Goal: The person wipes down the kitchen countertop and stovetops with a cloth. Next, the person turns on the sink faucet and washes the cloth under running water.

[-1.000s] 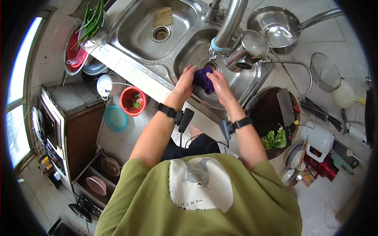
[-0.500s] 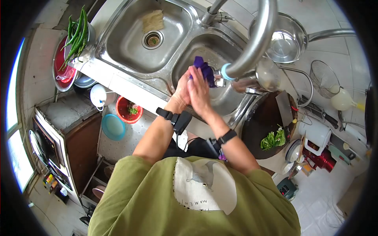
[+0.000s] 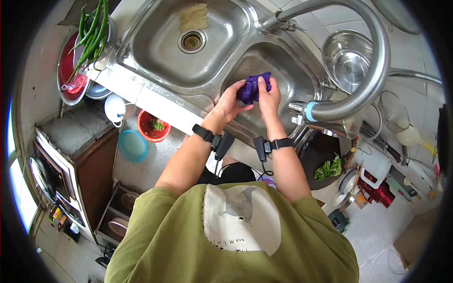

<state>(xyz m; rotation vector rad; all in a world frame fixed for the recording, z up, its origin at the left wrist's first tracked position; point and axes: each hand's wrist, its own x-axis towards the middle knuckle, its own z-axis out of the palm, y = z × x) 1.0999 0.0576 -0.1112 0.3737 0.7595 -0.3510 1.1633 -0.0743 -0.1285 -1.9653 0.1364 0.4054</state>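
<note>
A crumpled purple cloth is held between both hands over the right basin of the steel double sink. My left hand grips its left side, fingers curled around it. On the cloth's right side, my right hand pinches it with the thumb on top. The curved faucet ends to the right of my hands, its blue-ringed spout apart from them. No water stream can be made out.
The left basin holds a tan cloth. Green peppers lie in a bowl at upper left. A steel pot, a round board with chopped greens and knives stand right. Red and blue basins sit below.
The hands went from pressed together to apart on either side of the cloth, now bunched up. The faucet spout has swung right, away from the hands, and the view has shifted.
</note>
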